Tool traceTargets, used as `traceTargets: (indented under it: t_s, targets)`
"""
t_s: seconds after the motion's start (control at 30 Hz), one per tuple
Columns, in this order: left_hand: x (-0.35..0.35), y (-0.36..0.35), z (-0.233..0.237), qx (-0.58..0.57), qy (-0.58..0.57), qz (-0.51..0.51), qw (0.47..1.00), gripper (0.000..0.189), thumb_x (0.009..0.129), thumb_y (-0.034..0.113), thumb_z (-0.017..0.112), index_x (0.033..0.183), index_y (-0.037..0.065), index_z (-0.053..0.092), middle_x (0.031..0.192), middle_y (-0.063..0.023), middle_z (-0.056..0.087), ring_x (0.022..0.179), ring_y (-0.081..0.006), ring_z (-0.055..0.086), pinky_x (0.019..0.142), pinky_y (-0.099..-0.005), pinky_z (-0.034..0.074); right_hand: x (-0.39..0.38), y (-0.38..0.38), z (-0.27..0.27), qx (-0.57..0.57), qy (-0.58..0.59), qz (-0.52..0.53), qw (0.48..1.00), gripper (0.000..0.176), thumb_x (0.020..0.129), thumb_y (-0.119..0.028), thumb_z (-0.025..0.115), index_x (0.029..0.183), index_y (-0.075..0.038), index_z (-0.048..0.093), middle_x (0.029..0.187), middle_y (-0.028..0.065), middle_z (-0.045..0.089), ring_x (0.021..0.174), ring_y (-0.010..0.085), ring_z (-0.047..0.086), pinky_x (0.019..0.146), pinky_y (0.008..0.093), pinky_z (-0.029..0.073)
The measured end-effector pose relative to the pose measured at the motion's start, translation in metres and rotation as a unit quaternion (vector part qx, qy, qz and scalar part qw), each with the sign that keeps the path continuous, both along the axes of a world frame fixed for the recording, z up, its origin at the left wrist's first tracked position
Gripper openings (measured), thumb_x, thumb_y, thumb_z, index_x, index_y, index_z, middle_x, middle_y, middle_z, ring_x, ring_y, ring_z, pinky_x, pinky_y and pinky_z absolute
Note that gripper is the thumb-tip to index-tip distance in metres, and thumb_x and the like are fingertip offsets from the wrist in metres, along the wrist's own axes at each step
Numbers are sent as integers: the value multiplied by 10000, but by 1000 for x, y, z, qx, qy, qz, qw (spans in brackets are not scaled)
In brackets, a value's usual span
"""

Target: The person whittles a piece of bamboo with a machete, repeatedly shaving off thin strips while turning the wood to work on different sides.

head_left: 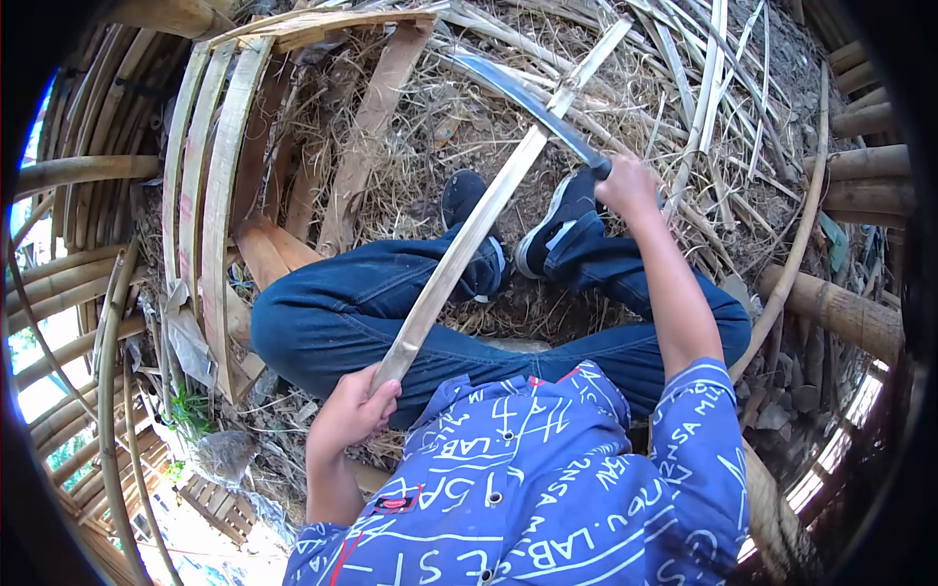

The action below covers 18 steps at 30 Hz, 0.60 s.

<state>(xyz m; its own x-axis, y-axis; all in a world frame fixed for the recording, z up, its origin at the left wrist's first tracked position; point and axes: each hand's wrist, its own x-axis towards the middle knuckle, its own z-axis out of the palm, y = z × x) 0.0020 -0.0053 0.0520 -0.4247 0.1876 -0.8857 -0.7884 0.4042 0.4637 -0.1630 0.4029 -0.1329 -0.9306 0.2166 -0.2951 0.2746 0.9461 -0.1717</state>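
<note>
My left hand (358, 410) is closed around the lower end of a long, flat bamboo strip (469, 234). The strip slants up and to the right, across my lap and past my shoes. In my right hand (628, 186) is the dark handle of a machete (532, 103), its slightly curved blade pointing up and left. The blade crosses over the strip in its upper part and appears to touch it.
A wooden slatted crate (220, 176) stands at my left. Split bamboo strips (713, 88) and shavings (420, 127) litter the ground ahead. Bamboo pole walls rise on both sides, with a thick bamboo pole (840, 308) at the right. A grey rock (225, 454) lies lower left.
</note>
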Motion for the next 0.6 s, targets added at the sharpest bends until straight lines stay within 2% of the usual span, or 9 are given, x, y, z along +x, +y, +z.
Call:
traceTargets:
  t_s: [0.13, 0.17, 0.23, 0.27, 0.3, 0.4, 0.5, 0.53, 0.6]
  targets:
    - [8, -17, 0, 3, 6, -19, 1000, 170, 992, 165, 532, 930, 7, 543, 626, 27, 505, 478, -34, 430, 405, -227, 354, 13, -2, 29, -56, -34, 94, 993, 274, 679, -185, 639, 906, -43, 697, 948, 213, 695, 933, 387, 664, 836, 477, 526]
    - [10, -16, 1, 0, 0, -17, 1000, 170, 992, 165, 532, 930, 7, 543, 626, 27, 505, 478, -34, 430, 405, -227, 354, 11, 1, 19, -60, -39, 95, 993, 274, 679, -185, 639, 906, -43, 697, 948, 213, 695, 933, 387, 664, 836, 477, 526]
    - [6, -6, -1, -7, 20, -18, 1000, 152, 990, 147, 519, 914, 15, 524, 616, 21, 489, 473, -33, 430, 405, -209, 343, -1, 14, -5, -41, -39, -21, 998, 259, 682, -195, 634, 882, -40, 688, 936, 213, 694, 927, 395, 661, 836, 478, 525]
    - [6, -4, -3, -1, 54, -21, 998, 149, 990, 146, 519, 910, 20, 521, 616, 22, 487, 476, -33, 432, 403, -206, 340, -3, 15, -13, -34, -25, -37, 998, 252, 693, -197, 626, 877, -36, 687, 938, 216, 693, 933, 396, 658, 837, 476, 526]
    - [4, -5, -2, 0, 60, -21, 998, 149, 990, 146, 519, 910, 20, 521, 616, 22, 487, 476, -33, 432, 403, -206, 340, -5, 11, -9, -33, -19, -37, 999, 252, 693, -197, 626, 877, -36, 687, 938, 216, 693, 933, 396, 658, 837, 476, 526]
    - [3, -16, 0, 11, -8, 0, 1000, 145, 991, 145, 513, 911, 24, 518, 614, 25, 479, 477, -34, 428, 403, -205, 341, 5, 0, 9, -30, 17, 70, 997, 254, 705, -196, 624, 913, -70, 700, 916, 202, 700, 883, 382, 675, 817, 466, 535]
    - [7, -20, 1, 12, -16, 4, 1000, 165, 994, 163, 530, 917, 16, 539, 628, 27, 492, 485, -31, 436, 406, -209, 353, 7, 17, 6, 19, 13, 52, 998, 253, 699, -189, 637, 919, -82, 700, 885, 185, 703, 855, 375, 682, 802, 464, 540]
    - [8, -17, 0, 12, -23, 4, 1000, 165, 994, 163, 530, 917, 16, 539, 628, 27, 492, 485, -31, 436, 406, -209, 353, 4, 22, -2, -2, 6, -3, 1000, 266, 692, -200, 663, 925, -78, 699, 876, 178, 704, 856, 369, 683, 800, 469, 540]
    - [1, -8, -4, 10, 31, -27, 999, 162, 994, 164, 531, 925, 17, 542, 629, 28, 492, 483, -31, 439, 406, -209, 354, 7, 20, -11, 24, 21, 8, 999, 274, 691, -214, 674, 928, -78, 699, 877, 180, 704, 855, 366, 684, 801, 469, 540]
